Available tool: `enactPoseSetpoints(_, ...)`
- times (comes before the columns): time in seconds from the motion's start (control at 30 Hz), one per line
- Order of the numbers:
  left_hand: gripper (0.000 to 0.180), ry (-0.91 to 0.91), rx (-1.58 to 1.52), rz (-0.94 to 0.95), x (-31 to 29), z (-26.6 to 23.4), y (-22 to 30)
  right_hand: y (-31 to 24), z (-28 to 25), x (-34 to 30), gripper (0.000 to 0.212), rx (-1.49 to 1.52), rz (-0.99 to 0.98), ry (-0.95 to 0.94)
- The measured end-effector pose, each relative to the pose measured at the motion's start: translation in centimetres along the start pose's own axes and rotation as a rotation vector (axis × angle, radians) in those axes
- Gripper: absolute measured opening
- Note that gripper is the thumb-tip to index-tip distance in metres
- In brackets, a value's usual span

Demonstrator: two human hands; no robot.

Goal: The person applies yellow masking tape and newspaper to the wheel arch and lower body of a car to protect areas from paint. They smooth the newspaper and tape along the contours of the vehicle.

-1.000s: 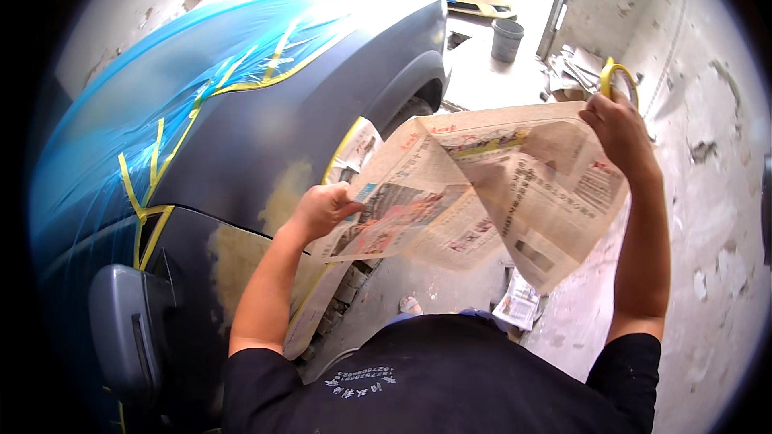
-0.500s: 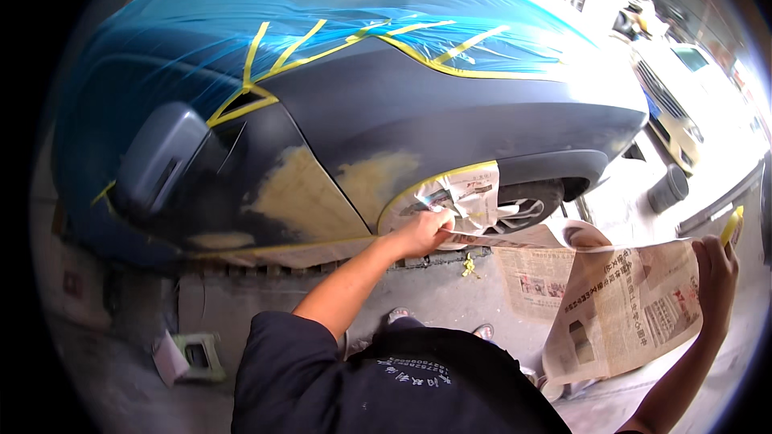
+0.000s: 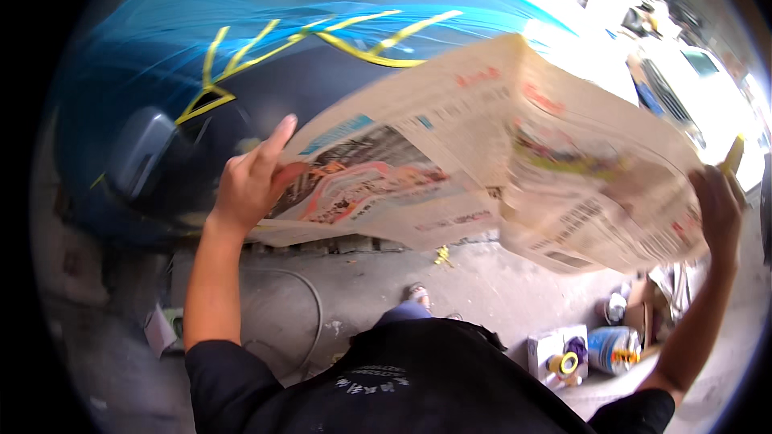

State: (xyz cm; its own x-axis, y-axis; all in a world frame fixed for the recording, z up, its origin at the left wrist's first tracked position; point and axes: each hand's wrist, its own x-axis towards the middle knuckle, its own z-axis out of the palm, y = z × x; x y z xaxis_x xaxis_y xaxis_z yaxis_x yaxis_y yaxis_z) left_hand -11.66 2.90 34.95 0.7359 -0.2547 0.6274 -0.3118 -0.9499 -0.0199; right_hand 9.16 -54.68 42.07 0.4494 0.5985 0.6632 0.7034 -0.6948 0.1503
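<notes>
Across the head view, your newspaper sheet (image 3: pixel 450 153) spreads wide before the dark car (image 3: pixel 277 96), creased near its middle, seemingly because you support it by opposite edges. Your right hand (image 3: pixel 716 205) grasps one edge, with a yellow tape roll (image 3: pixel 733 154) there too, likely for easy reach. Your left hand (image 3: pixel 248 191) lays its thumb against the other; whether it pinches, I cannot tell.

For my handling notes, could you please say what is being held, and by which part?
A newspaper sheet: left hand at its left edge, right hand at its right edge. The right also holds yellow tape, grip point hidden.
</notes>
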Motion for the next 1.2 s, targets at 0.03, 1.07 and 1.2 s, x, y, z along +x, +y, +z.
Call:
enactPoseSetpoints(0.03, 0.074, -0.064, 0.014, -0.022, 0.9, -1.6, -0.1, 1.4, 0.7, -0.3, 0.011, -0.039, -0.015, -0.038)
enactPoseSetpoints(1.07, 0.016, 0.089, 0.701, -0.557, 3.3, 20.3, -3.5, 10.9, 30.2, 3.2, 0.016, 0.266, -0.391, -0.224)
enactPoseSetpoints(1.2, 0.023, 0.371, 0.641, -0.715, 3.4, 23.9, -3.7, 11.2, 32.8, 3.1, 0.017, 0.31, -0.351, -0.161)
